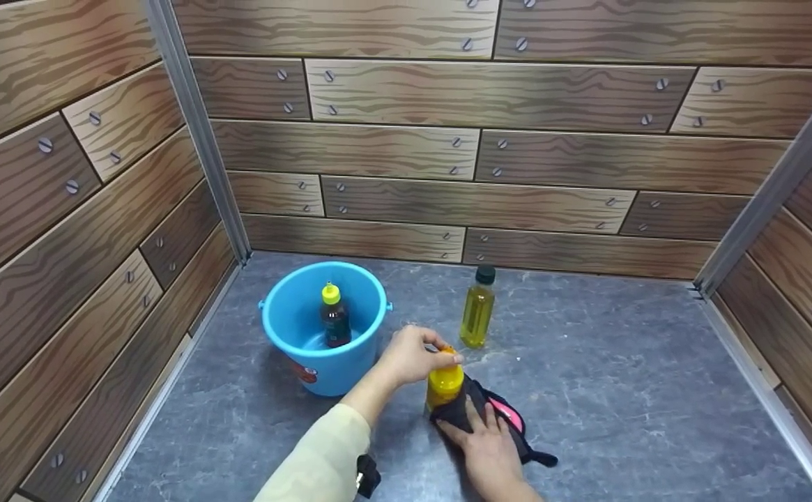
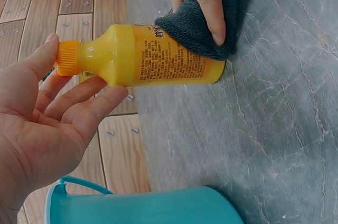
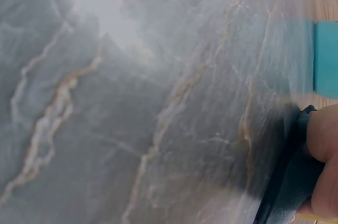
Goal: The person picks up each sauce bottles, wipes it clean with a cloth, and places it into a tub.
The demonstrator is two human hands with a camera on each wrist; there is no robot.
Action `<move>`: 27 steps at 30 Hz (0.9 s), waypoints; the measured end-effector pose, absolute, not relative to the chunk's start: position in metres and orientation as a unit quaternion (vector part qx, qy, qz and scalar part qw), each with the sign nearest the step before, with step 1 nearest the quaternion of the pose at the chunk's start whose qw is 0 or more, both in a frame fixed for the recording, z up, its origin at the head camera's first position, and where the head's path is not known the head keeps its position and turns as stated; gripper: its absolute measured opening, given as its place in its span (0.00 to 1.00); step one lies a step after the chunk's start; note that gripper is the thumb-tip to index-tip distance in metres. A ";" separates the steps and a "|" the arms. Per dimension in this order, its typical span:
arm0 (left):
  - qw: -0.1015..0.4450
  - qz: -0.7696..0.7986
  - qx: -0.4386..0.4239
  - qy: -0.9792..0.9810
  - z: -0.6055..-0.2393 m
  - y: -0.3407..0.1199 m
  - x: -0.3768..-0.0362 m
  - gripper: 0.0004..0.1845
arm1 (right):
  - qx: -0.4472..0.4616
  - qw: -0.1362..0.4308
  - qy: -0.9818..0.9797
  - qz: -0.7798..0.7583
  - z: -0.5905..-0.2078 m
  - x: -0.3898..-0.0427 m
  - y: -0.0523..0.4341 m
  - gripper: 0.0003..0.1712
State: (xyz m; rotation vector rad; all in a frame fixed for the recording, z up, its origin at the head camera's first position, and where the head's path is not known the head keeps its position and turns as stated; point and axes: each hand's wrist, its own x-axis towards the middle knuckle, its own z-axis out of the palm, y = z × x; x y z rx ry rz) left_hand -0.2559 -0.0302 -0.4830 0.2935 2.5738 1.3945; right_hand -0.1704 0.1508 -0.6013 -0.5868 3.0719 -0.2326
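Note:
A yellow bottle [image 1: 445, 384] with an orange cap [image 2: 67, 58] stands on the grey floor. My left hand [image 1: 428, 353] grips it from above at the neck, with thumb and fingers round the cap. My right hand [image 1: 481, 418] presses a dark cloth [image 1: 458, 413] with a pink patch against the bottle's lower side, fingers fairly straight. The left wrist view shows those fingers [image 2: 209, 7] lying over the cloth [image 2: 190, 28] at the bottle's base. In the right wrist view only one finger [image 3: 323, 145] and a corner of the cloth [image 3: 288, 187] appear.
A blue bucket [image 1: 287, 317] stands to the left with a dark bottle [image 1: 335, 322], yellow-capped, inside it. A yellow-green bottle [image 1: 477, 309] with a dark cap stands just behind the hands. Wood-patterned walls [image 1: 447, 181] close off the back and both sides.

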 end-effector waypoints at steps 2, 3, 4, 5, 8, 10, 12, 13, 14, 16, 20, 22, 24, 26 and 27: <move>0.098 0.471 0.101 0.871 -0.483 -0.031 -0.256 0.13 | -0.187 0.002 0.980 -0.068 -0.600 -0.170 0.151 0.30; 0.096 0.471 0.103 0.871 -0.483 -0.031 -0.256 0.13 | -0.187 0.000 0.980 -0.066 -0.599 -0.170 0.151 0.30; 0.094 0.471 0.105 0.871 -0.483 -0.031 -0.255 0.13 | -0.188 -0.003 0.980 -0.065 -0.599 -0.170 0.151 0.30; 0.092 0.470 0.107 0.871 -0.483 -0.031 -0.255 0.13 | -0.189 -0.007 0.980 -0.064 -0.598 -0.170 0.151 0.30; 0.087 0.470 0.112 0.871 -0.483 -0.031 -0.255 0.13 | -0.188 -0.010 0.980 -0.064 -0.597 -0.171 0.153 0.30; 0.087 0.471 0.110 0.871 -0.484 -0.031 -0.255 0.13 | -0.179 0.002 0.981 -0.071 -0.596 -0.172 0.153 0.30; 0.087 0.474 0.109 0.870 -0.484 -0.031 -0.254 0.13 | -0.169 0.014 0.983 -0.076 -0.595 -0.172 0.154 0.31; 0.087 0.475 0.110 0.869 -0.484 -0.030 -0.254 0.13 | -0.163 0.020 0.983 -0.078 -0.594 -0.173 0.154 0.31; 0.086 0.475 0.113 0.868 -0.484 -0.030 -0.254 0.13 | -0.159 0.023 0.984 -0.079 -0.594 -0.173 0.155 0.31; 0.084 0.478 0.118 0.867 -0.484 -0.029 -0.254 0.12 | -0.148 0.029 0.985 -0.082 -0.593 -0.173 0.157 0.31; 0.088 0.484 0.127 0.861 -0.485 -0.028 -0.255 0.11 | -0.127 0.018 0.987 -0.093 -0.592 -0.173 0.165 0.32; 0.095 0.488 0.132 0.857 -0.486 -0.028 -0.256 0.11 | -0.116 0.001 0.988 -0.104 -0.591 -0.172 0.171 0.35; 0.106 0.491 0.138 0.854 -0.486 -0.029 -0.258 0.12 | -0.105 -0.012 0.987 -0.120 -0.589 -0.172 0.177 0.39; 0.120 0.492 0.145 0.850 -0.486 -0.030 -0.260 0.13 | -0.093 -0.019 0.986 -0.135 -0.586 -0.172 0.184 0.42; 0.127 0.491 0.149 0.849 -0.485 -0.031 -0.260 0.14 | -0.087 -0.018 0.986 -0.144 -0.585 -0.173 0.187 0.44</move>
